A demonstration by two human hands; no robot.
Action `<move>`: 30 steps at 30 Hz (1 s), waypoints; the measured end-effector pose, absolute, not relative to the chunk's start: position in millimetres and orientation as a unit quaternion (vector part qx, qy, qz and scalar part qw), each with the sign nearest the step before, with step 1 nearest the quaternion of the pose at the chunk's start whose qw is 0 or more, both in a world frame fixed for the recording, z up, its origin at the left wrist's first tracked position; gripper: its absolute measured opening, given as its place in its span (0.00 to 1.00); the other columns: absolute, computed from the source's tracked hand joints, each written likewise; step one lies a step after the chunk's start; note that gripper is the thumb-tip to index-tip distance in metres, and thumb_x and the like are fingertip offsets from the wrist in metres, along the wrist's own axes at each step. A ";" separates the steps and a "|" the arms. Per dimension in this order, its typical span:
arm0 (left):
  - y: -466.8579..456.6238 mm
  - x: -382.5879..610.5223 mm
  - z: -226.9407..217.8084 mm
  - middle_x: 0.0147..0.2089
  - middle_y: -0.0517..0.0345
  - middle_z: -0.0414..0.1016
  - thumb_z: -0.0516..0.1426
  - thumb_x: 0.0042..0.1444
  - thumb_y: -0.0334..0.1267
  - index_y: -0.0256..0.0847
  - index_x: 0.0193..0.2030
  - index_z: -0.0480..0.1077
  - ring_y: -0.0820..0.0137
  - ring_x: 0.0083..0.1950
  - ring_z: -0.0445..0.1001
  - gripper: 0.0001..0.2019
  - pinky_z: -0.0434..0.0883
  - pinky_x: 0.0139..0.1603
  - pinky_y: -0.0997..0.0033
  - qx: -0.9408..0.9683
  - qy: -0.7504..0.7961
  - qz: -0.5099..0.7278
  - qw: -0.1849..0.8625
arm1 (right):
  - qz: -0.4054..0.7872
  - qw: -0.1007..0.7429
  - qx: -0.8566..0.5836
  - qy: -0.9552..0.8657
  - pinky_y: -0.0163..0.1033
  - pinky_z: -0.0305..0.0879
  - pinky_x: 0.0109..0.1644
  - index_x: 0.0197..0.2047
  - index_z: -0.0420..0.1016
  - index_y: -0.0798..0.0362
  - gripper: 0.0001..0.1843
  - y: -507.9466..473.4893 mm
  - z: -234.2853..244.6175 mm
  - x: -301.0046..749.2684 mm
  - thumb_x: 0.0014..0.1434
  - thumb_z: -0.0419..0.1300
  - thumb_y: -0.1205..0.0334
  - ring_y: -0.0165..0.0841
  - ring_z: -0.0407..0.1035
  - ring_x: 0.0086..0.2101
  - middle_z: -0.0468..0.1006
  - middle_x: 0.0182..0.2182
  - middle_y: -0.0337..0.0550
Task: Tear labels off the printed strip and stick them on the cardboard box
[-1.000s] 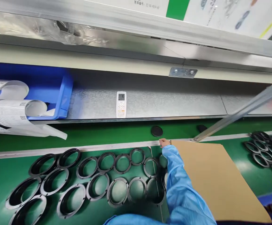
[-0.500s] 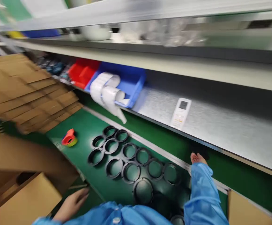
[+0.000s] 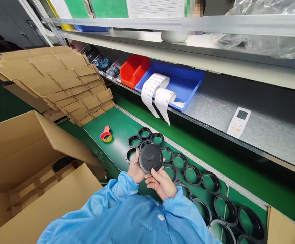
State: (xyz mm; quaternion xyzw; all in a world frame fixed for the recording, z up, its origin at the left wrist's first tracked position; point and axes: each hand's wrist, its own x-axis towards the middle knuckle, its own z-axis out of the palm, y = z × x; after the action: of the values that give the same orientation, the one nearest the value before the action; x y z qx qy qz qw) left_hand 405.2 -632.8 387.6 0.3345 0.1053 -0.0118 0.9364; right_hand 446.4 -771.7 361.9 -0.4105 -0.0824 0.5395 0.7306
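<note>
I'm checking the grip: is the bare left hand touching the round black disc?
Touching. The head view shows the left hand meeting the black disc, thumb against its left edge.

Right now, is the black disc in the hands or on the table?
It is held: the left hand supports the black disc, and the right hand touches its near edge.

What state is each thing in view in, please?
Black disc: held by left hand and right hand
Black rings: laid out, unheld
Cardboard box: open
Tape dispenser: lying unheld
Label strips: curled, hanging over blue bin's edge
Remote control: showing digits
Cardboard pieces: stacked
</note>
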 end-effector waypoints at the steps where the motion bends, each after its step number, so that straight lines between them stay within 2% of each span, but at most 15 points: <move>1: -624.2 398.7 392.4 0.67 0.42 0.69 0.53 0.57 0.72 0.45 0.65 0.68 0.42 0.70 0.63 0.40 0.61 0.68 0.38 0.306 0.092 -0.005 0.947 | 0.543 0.707 -0.440 -0.109 0.38 0.75 0.30 0.40 0.77 0.57 0.33 -766.4 368.2 441.4 0.52 0.68 0.32 0.33 0.76 0.29 0.81 0.33 0.48; 3: -604.8 384.6 401.2 0.68 0.42 0.68 0.53 0.61 0.67 0.44 0.66 0.67 0.42 0.70 0.63 0.36 0.59 0.69 0.36 0.240 0.066 0.010 0.969 | 0.522 0.661 -0.516 -0.158 0.40 0.73 0.27 0.33 0.78 0.58 0.34 -761.0 379.8 439.0 0.52 0.66 0.29 0.34 0.72 0.24 0.78 0.26 0.48; 5: -584.9 370.7 407.0 0.69 0.40 0.67 0.53 0.63 0.63 0.41 0.66 0.67 0.41 0.71 0.62 0.33 0.58 0.69 0.34 0.174 0.051 0.007 0.984 | 0.447 0.641 -0.597 -0.183 0.44 0.74 0.33 0.31 0.78 0.56 0.31 -757.1 392.0 443.9 0.55 0.65 0.32 0.35 0.71 0.27 0.75 0.25 0.46; 6: -575.6 364.0 408.2 0.69 0.40 0.67 0.54 0.63 0.62 0.40 0.66 0.67 0.41 0.71 0.62 0.33 0.58 0.68 0.33 0.150 0.051 -0.003 0.987 | 0.397 0.642 -0.629 -0.184 0.47 0.74 0.42 0.34 0.79 0.54 0.28 -753.8 398.7 447.5 0.57 0.65 0.34 0.36 0.71 0.33 0.75 0.29 0.46; 8: -559.6 351.7 407.1 0.67 0.40 0.69 0.53 0.64 0.62 0.39 0.64 0.70 0.40 0.70 0.63 0.32 0.60 0.67 0.32 0.121 0.066 -0.030 0.990 | 0.281 0.633 -0.688 -0.218 0.51 0.63 0.62 0.43 0.81 0.49 0.22 -742.2 412.2 453.6 0.61 0.63 0.38 0.40 0.67 0.49 0.74 0.44 0.47; 10: -547.1 340.8 402.9 0.63 0.41 0.74 0.53 0.64 0.62 0.39 0.60 0.72 0.41 0.68 0.65 0.31 0.63 0.65 0.32 0.096 0.087 -0.050 0.990 | 0.170 0.576 -0.733 -0.320 0.55 0.50 0.70 0.51 0.81 0.42 0.20 -724.2 423.0 455.7 0.66 0.58 0.40 0.44 0.56 0.59 0.68 0.55 0.47; 13: -533.4 327.7 397.6 0.55 0.43 0.80 0.54 0.64 0.62 0.41 0.56 0.74 0.43 0.63 0.72 0.28 0.69 0.59 0.33 0.072 0.117 -0.061 0.989 | 0.062 0.460 -0.757 -0.460 0.59 0.48 0.69 0.56 0.79 0.39 0.24 -693.1 428.6 452.5 0.72 0.47 0.43 0.46 0.52 0.61 0.63 0.61 0.47; 17: -520.8 316.0 399.4 0.51 0.43 0.81 0.55 0.63 0.61 0.42 0.53 0.76 0.44 0.56 0.77 0.25 0.76 0.49 0.39 0.085 0.139 -0.058 0.985 | 0.076 0.413 -0.762 -0.493 0.60 0.49 0.69 0.55 0.80 0.42 0.30 -661.6 421.3 445.8 0.73 0.40 0.42 0.46 0.52 0.61 0.64 0.60 0.48; 23: -511.0 306.1 399.0 0.53 0.43 0.79 0.57 0.63 0.57 0.43 0.54 0.75 0.43 0.52 0.79 0.23 0.77 0.46 0.36 0.108 0.139 -0.042 0.983 | 0.119 0.419 -0.743 -0.508 0.58 0.51 0.69 0.45 0.82 0.48 0.37 -638.5 417.6 435.0 0.72 0.35 0.37 0.45 0.54 0.60 0.69 0.56 0.50; 28: -503.4 302.9 395.2 0.55 0.40 0.78 0.57 0.61 0.59 0.43 0.54 0.75 0.40 0.53 0.78 0.25 0.77 0.44 0.34 0.105 0.135 -0.048 0.984 | 0.148 0.474 -0.731 -0.469 0.57 0.53 0.69 0.46 0.83 0.46 0.39 -638.0 430.2 428.4 0.71 0.34 0.35 0.42 0.58 0.60 0.70 0.57 0.47; 30: -501.5 303.6 395.4 0.56 0.39 0.78 0.58 0.61 0.60 0.43 0.53 0.75 0.37 0.54 0.78 0.25 0.78 0.42 0.34 0.097 0.121 -0.058 0.986 | 0.185 0.505 -0.721 -0.436 0.57 0.58 0.68 0.47 0.83 0.47 0.39 -641.5 436.0 427.0 0.71 0.34 0.35 0.42 0.59 0.60 0.69 0.58 0.47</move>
State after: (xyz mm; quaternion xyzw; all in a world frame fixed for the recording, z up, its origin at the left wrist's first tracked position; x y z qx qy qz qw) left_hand 303.6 -501.5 395.4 0.0969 0.1211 -0.0578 0.9862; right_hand 427.0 -641.5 436.0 -0.7213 -0.4358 0.1853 0.5055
